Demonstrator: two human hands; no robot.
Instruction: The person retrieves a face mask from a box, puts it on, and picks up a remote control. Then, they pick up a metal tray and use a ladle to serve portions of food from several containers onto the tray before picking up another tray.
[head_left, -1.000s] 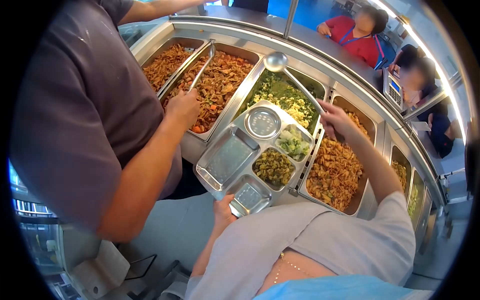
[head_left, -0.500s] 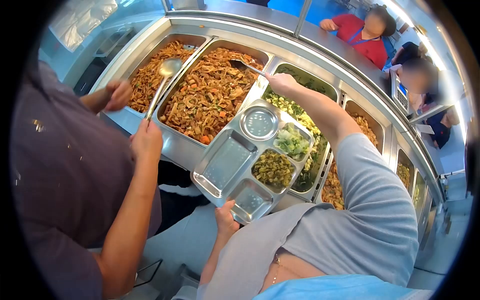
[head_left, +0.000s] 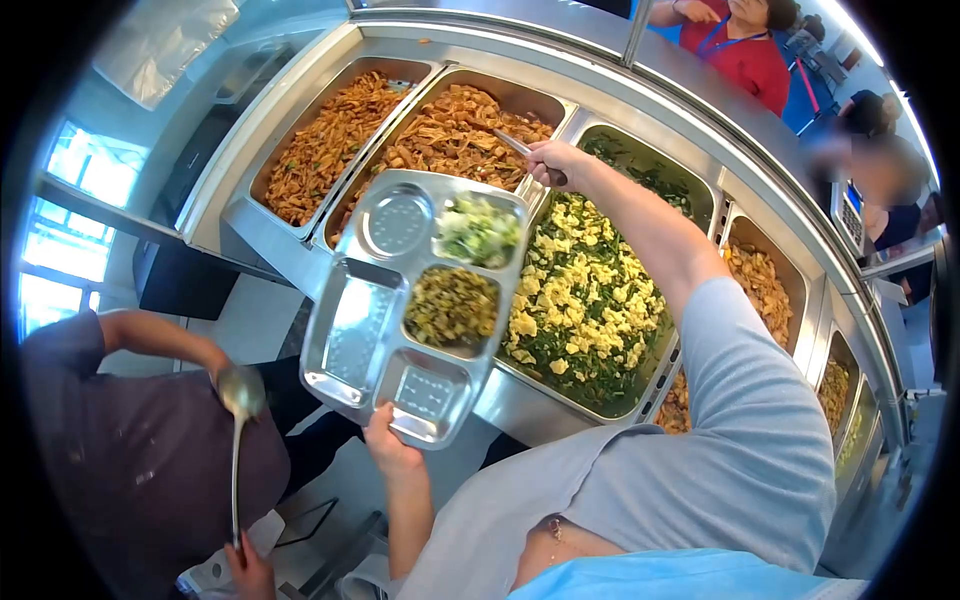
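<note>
My left hand [head_left: 393, 445] is closed on the lower edge of a steel compartment tray [head_left: 345, 380]. Pale green cabbage [head_left: 478, 230] fills the tray's upper right compartment, with chopped dark green vegetables [head_left: 452, 307] below it; its other compartments are bare. Out over the counter, my right hand [head_left: 556, 163] grips the handle of a metal serving spoon [head_left: 514, 143]. The spoon's bowl is hidden in the brown shredded dish [head_left: 460, 120] in the second pan. The tray hangs over the near part of that pan.
Scrambled egg with greens [head_left: 585, 295] fills the pan right of the tray; more food pans continue right. At left, a co-worker in a dark shirt [head_left: 150, 430] holds a long ladle [head_left: 237, 440]. A person in red [head_left: 735, 60] stands beyond the counter's glass.
The tray has swung left and turned more upright in my left hand, uncovering the egg pan. The co-worker has stepped back from the counter with the ladle. My right hand stays by the second pan.
</note>
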